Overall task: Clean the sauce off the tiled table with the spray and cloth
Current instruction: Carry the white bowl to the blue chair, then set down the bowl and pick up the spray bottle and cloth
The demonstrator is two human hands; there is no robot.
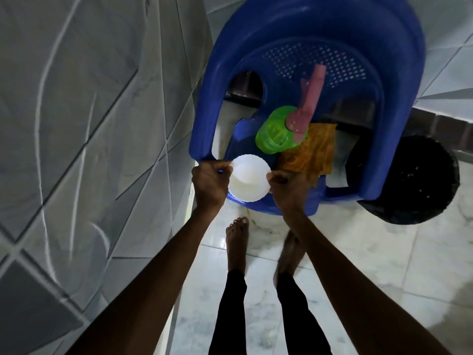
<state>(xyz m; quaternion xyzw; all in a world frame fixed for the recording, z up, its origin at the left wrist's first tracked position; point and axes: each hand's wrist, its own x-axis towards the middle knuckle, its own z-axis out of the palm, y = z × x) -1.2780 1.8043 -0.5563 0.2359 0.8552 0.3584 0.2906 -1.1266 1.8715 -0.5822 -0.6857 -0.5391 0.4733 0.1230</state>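
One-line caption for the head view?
Left hand and right hand grip a blue chair holding a green spray bottle, orange cloth and white bowl.

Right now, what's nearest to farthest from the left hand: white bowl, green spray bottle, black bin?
1. White bowl, right beside the left hand.
2. Green spray bottle, further up the blue chair seat.
3. Black bin, far right, past the chair.

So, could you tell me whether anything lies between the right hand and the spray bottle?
Nothing visible does. The spray bottle lies on the blue chair just beyond the right hand; the white bowl and orange cloth sit either side of that line. That hand grips the chair's front edge.
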